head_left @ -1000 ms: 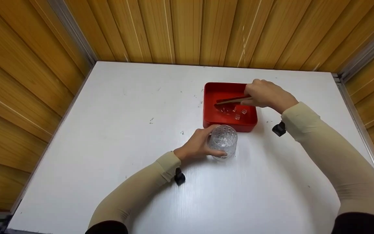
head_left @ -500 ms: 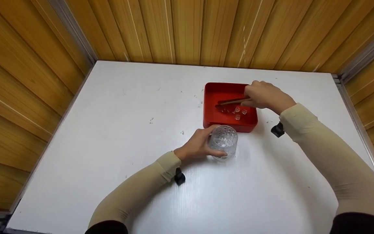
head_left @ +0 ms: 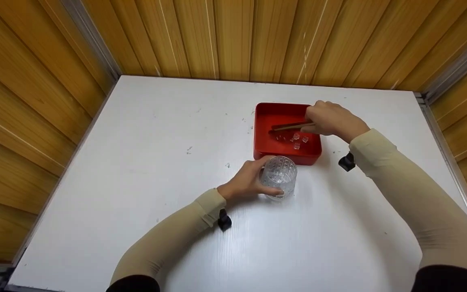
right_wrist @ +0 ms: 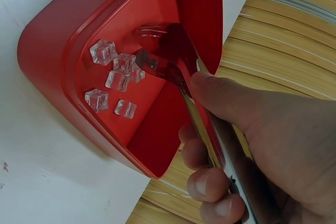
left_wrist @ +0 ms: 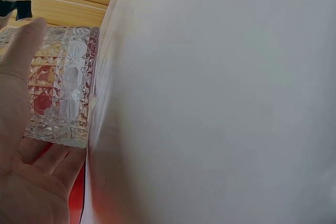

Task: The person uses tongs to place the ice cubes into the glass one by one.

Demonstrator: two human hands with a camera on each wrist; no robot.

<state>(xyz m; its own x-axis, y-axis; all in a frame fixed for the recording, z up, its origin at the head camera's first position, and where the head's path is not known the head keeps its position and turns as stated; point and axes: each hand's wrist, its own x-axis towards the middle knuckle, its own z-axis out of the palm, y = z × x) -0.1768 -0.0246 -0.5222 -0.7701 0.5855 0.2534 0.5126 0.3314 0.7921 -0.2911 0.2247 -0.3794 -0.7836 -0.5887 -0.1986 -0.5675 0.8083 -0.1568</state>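
In the head view my left hand [head_left: 245, 182] is curved round a clear cut-glass tumbler [head_left: 281, 180], thumb on the near side. The tumbler [left_wrist: 71, 85] stands upright on the table, its faceted side filling the left of the left wrist view. My right hand [head_left: 333, 118] grips metal tongs [head_left: 292, 127] whose ends reach down into a red square tray [head_left: 288, 159]. Several clear ice cubes [right_wrist: 103, 52] lie on the tray floor in the right wrist view. One tong tip [right_wrist: 148, 60] is right beside the nearest cube [right_wrist: 124, 63]; the tips stand apart, without a cube visible between them.
The white table [head_left: 144, 162] bears small dark scuff marks. Wood-look panels [head_left: 233, 40] wall it in at the back and both sides. The tray's raised walls stand just behind the tumbler. Both forearms come in from the near edge.
The right hand and tongs have shifted slightly toward the near right inside the tray, and a cube by the tips has moved a little. The left hand and tumbler have stayed still.
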